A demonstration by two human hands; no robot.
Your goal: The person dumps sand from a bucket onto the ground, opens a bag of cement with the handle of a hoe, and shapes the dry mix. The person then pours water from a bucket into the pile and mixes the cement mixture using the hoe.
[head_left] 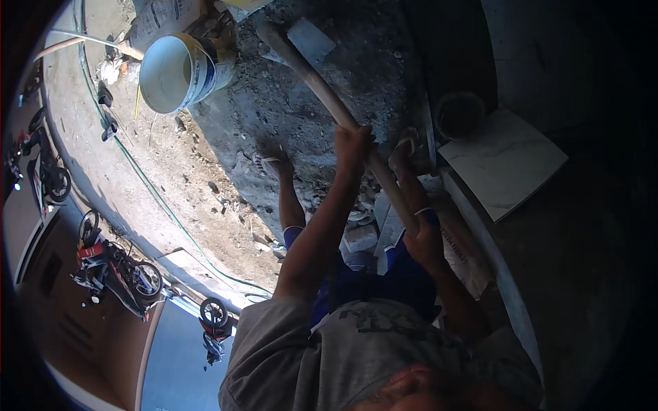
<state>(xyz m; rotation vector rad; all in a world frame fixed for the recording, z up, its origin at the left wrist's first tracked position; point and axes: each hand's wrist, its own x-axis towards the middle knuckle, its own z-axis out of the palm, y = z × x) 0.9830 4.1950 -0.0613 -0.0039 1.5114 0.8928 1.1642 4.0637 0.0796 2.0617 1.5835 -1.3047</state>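
Grasps a long wooden handle two-handed, with the fingers of the left hand curled tightly round its middle and those of the right hand clenched at the end nearest the body. Holds it slantwise, from beside the right thigh out over dark, gritty ground. Cannot make out most fingertips, wrapped out of sight round the wood. Cannot tell whether the flat grey piece by the far end belongs to the tool or simply lies there. Can barely read a round container in the deep shade at right. Stands in thong sandals amid loose rubble; wears a creased grey shirt, with dark lettering only partly legible. Shows also a smooth, round-mouthed bucket to the left of the far end, and at right a flat, sharp-cornered slab with marble-like veining.
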